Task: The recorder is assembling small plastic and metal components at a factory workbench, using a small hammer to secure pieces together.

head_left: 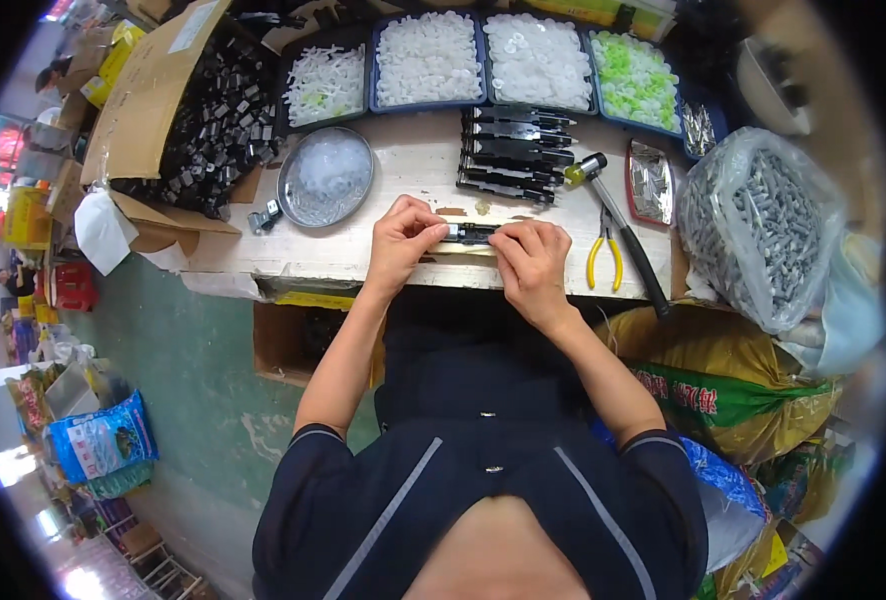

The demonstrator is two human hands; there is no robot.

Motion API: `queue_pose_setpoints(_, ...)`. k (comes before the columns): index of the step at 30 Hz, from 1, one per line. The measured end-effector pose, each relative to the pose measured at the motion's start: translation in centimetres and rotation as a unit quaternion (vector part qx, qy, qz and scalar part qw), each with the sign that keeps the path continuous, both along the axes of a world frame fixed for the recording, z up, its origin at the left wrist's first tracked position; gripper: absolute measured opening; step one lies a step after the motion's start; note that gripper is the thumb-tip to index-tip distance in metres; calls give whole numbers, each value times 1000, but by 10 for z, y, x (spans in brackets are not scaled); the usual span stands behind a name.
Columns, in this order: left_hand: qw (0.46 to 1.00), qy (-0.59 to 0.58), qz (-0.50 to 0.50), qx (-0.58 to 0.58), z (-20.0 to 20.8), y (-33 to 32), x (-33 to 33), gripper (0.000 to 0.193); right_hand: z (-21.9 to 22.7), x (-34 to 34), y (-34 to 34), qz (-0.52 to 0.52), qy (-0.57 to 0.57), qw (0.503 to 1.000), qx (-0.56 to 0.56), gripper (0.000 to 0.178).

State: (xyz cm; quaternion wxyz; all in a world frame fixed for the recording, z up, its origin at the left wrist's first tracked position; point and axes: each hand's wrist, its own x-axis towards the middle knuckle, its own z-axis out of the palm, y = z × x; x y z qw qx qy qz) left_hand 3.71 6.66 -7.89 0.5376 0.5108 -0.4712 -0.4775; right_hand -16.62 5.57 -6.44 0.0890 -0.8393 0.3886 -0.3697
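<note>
Near the table's front edge, my left hand (403,245) pinches one end of a small black-and-silver part (470,233). The fingers of my right hand (533,262) close on its other end. It lies level between them, over a pale strip on the tabletop; its finer details are too small to make out. Just beyond it, several long black assemblies (513,152) lie side by side in a stack. To the right of my right hand are yellow-handled pliers (604,255) and a hammer (623,225) with a dark handle.
Trays of white pieces (430,62) and green-and-white pieces (631,85) line the back. A round metal dish (325,208) and a carton of black parts (218,130) stand left. At right are a foil-lined tray (650,180) and a plastic bag of grey pieces (763,220).
</note>
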Motion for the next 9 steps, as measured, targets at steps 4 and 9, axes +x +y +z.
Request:
queue_pose_setpoints(4, 1000, -19, -1, -24, -2, 2, -2, 8, 0, 1, 0, -5, -3, 1000, -6, 19)
queue_pose_setpoints(9, 997, -42, -49, 44, 3, -8, 7, 15, 7, -2, -4, 11, 8, 1000, 1, 19)
